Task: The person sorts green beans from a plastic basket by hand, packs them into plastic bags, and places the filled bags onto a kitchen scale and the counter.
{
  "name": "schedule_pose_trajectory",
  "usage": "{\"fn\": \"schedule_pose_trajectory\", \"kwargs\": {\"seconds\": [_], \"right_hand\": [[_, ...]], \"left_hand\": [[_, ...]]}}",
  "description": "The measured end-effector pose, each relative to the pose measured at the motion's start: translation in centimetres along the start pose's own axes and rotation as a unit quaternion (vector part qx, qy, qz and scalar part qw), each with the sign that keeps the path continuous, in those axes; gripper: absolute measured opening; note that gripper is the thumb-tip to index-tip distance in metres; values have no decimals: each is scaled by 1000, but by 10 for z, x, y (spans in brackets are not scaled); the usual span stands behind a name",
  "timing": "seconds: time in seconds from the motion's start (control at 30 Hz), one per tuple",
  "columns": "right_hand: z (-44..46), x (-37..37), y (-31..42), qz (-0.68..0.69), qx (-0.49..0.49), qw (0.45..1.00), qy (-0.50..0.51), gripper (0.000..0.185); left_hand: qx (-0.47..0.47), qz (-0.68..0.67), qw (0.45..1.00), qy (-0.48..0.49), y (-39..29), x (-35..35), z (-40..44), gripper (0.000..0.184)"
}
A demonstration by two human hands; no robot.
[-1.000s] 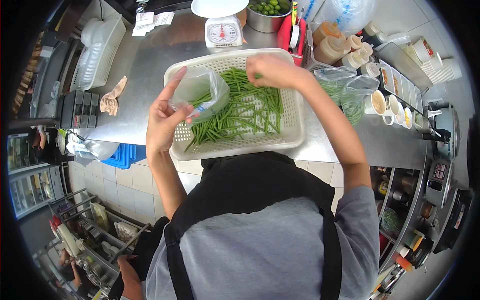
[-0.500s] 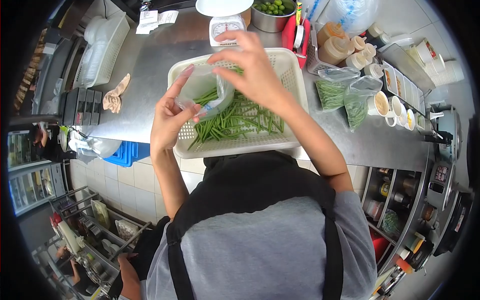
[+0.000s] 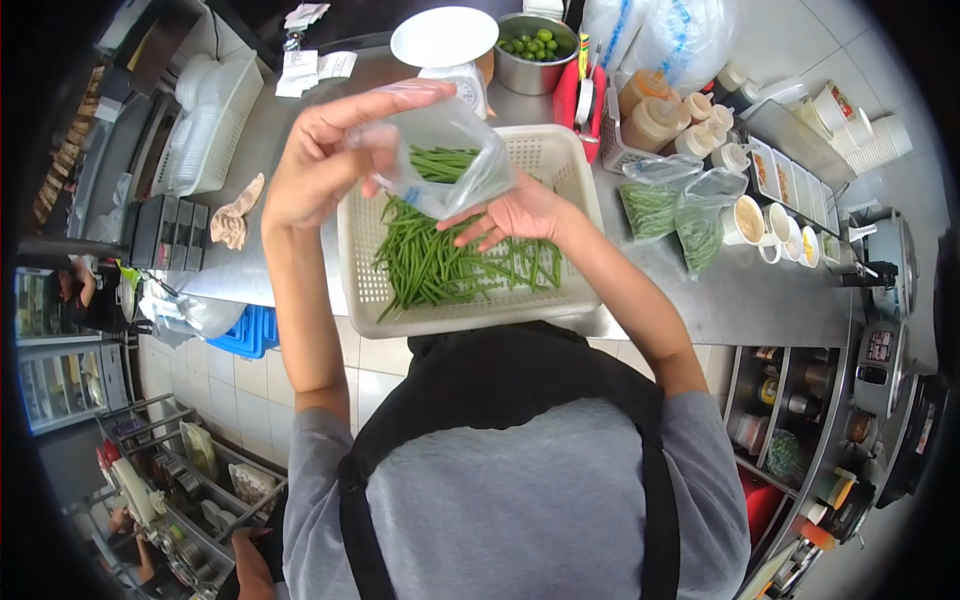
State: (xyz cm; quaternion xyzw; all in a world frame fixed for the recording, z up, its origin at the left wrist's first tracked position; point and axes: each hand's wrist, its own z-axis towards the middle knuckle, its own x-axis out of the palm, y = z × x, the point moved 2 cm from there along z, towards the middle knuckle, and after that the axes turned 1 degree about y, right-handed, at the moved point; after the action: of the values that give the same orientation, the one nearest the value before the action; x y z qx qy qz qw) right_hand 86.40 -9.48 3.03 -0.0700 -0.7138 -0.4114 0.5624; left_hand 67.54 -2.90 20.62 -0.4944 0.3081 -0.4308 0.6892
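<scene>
A clear plastic bag [image 3: 480, 185] with cut green beans inside hangs above the basket, its mouth spread wide. My left hand [image 3: 325, 155] grips the bag's rim at its left side, fingers stretched along the opening. Under the bag's right side is my right hand [image 3: 515, 212], palm up with fingers apart, at or near the plastic. Loose green beans [image 3: 425, 265] lie in the white perforated basket [image 3: 590, 235], mostly in its left half.
Behind the basket stand a white scale [image 3: 445, 38], a metal pot of limes [image 3: 537, 55] and a red holder [image 3: 578, 105]. Two bags of beans [image 3: 650, 205], sauce bottles [image 3: 655, 120] and cups [image 3: 745, 220] are at right. A crumpled cloth [image 3: 235, 212] lies left.
My left hand has lifted the bag up from the basket. My right hand has come down from above the basket to the bag's underside, and its fingers have spread.
</scene>
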Motion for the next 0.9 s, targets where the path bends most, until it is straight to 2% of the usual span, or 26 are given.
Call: {"fn": "schedule_pose_trajectory", "kwargs": {"seconds": [0.03,0.07,0.13,0.17,0.27,0.37,0.57,0.6,0.7,0.8,0.9], "right_hand": [[1,1,8,59,-35,993,93,71],[1,-4,19,-3,-71,997,-3,67],[2,3,44,-118,-146,963,-195,61],[5,0,63,-144,-193,951,-195,55],[14,3,117,-255,-236,887,-304,54],[31,3,163,-288,-275,846,-354,50],[84,-51,224,-414,-260,715,-499,43],[93,-68,231,-449,-253,679,-524,43],[106,-92,240,-479,-259,645,-536,44],[94,-70,233,-562,-237,566,-555,46],[90,-69,234,-655,-209,495,-531,48]], "left_hand": [[42,33,998,-20,3,-7,7,41],[31,49,998,-26,5,-15,12,37],[3,81,996,-36,7,-33,20,29],[2,83,996,-30,8,-41,25,23],[-18,169,981,-94,18,-56,47,23],[-26,189,976,-106,43,-88,71,21],[-15,195,965,-174,94,-121,109,23],[-21,202,962,-184,100,-125,111,24],[-17,193,956,-222,112,-131,109,24],[-33,192,954,-227,117,-127,102,21],[-36,195,954,-225,120,-129,95,18]]}}
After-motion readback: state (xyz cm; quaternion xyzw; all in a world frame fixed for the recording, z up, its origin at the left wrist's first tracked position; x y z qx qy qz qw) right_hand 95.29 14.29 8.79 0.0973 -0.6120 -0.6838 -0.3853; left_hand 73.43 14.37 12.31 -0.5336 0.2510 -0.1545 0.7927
